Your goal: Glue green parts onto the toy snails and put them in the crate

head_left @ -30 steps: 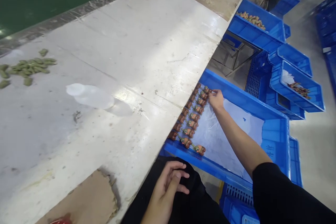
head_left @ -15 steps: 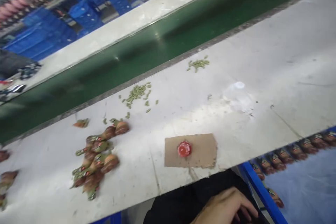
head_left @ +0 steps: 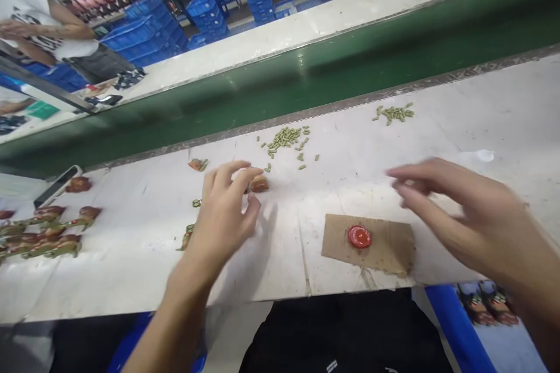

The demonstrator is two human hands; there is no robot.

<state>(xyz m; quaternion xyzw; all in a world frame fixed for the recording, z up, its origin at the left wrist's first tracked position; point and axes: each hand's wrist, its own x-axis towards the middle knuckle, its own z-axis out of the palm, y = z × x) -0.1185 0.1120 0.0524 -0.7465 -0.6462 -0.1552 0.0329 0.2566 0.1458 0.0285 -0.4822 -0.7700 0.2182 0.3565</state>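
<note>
My left hand (head_left: 223, 210) hovers over the cluster of small brown and green painted figurines, fingers curved and apart with nothing seen in them. It hides most of the cluster; a brown rounded figurine (head_left: 259, 183) shows just beyond its fingertips, and a green part (head_left: 187, 237) shows by the wrist. My right hand (head_left: 459, 215), slightly blurred, is held above the table to the right, thumb and forefinger apart and no object visible between them. Below and left of it lies a cardboard piece (head_left: 391, 245) bearing a small round dish of glossy red (head_left: 359, 236).
Small green pieces lie in two piles, one in the middle (head_left: 286, 137) and one farther right (head_left: 395, 113). More figurines (head_left: 48, 236) and a phone-like object (head_left: 58, 186) are at left. A blue crate (head_left: 459, 332) with figurines stands lower right. Beyond the green belt (head_left: 262, 81), a person stands.
My left hand has come up over the figurine cluster. My right hand has risen from my lap to above the table. The view has turned left and levelled somewhat.
</note>
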